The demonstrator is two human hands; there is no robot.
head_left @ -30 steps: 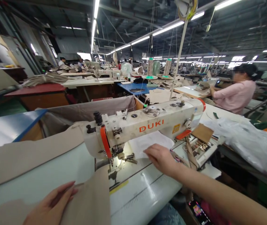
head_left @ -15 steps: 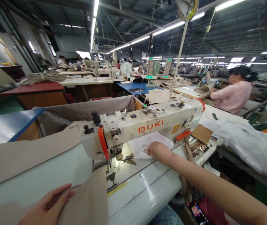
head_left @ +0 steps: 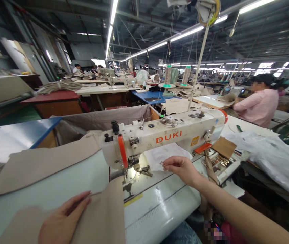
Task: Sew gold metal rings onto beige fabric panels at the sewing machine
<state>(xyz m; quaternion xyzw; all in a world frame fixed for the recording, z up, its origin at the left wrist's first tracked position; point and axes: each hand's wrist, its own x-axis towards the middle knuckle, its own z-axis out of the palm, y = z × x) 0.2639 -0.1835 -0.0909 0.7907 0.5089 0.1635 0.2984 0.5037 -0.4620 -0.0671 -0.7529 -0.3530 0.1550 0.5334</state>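
My left hand [head_left: 64, 217] lies low on the left, its thumb and fingers closed on the edge of a beige fabric piece [head_left: 106, 217]. That piece runs over the table towards the needle area of a white sewing machine [head_left: 170, 135] lettered DUKI in orange. Under the machine arm, my right hand [head_left: 181, 168] pinches something small above a white sheet [head_left: 157, 157]; it is too small to name. Left of this hand, a small metal attachment [head_left: 144, 170] sits on the machine bed beside the lit presser foot.
Another beige panel [head_left: 45, 161] lies behind my left hand. To the right stand a tray of small metal parts [head_left: 223, 166] and crumpled clear plastic [head_left: 263, 152]. Thread cones [head_left: 168, 76] stand behind the machine. A person in pink [head_left: 258, 101] sits at the right.
The view has shifted, so the scene sits further right. My right hand's fingertips have closed in a pinch above the white sheet. My left hand still grips the beige fabric.
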